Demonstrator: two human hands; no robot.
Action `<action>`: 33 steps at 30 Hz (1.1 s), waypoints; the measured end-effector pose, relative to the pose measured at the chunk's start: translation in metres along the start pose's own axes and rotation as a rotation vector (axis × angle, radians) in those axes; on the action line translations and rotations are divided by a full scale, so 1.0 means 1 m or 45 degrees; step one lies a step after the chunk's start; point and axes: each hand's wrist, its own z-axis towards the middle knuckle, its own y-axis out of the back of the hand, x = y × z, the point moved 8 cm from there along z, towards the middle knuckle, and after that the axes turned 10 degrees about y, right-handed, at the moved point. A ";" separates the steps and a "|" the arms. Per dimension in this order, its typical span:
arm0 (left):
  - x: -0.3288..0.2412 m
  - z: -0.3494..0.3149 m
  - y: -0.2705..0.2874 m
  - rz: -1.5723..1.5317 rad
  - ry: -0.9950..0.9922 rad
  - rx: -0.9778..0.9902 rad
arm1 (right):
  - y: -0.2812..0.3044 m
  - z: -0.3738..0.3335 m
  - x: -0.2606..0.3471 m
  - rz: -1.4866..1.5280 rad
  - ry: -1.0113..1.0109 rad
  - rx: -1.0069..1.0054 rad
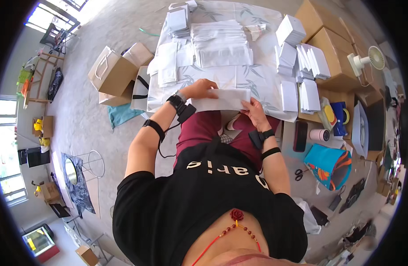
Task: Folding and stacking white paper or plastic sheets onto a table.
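Pale lettering (pixel 240 171) (inverted) on black T-shirt (pixel 204 199).

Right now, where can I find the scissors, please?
In the head view, the black-handled scissors lie on the person's right, between the right forearm and the turquoise patterned bag.

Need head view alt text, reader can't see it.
A person's right hand grips the right end of a flat white paper piece while the left hand touches its left part, at a leaf-patterned tablecloth's near edge. White paper stacks lie beyond; cardboard boxes stand at right.
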 end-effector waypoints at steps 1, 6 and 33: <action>0.006 0.001 0.001 -0.087 0.082 0.034 | 0.005 0.003 0.004 -0.088 0.054 -0.048; 0.031 0.013 0.015 -0.394 0.186 0.090 | 0.017 0.025 0.030 -0.427 0.222 -0.180; 0.102 0.043 -0.008 -0.777 0.534 -1.027 | 0.083 0.099 0.019 -1.320 0.436 -0.627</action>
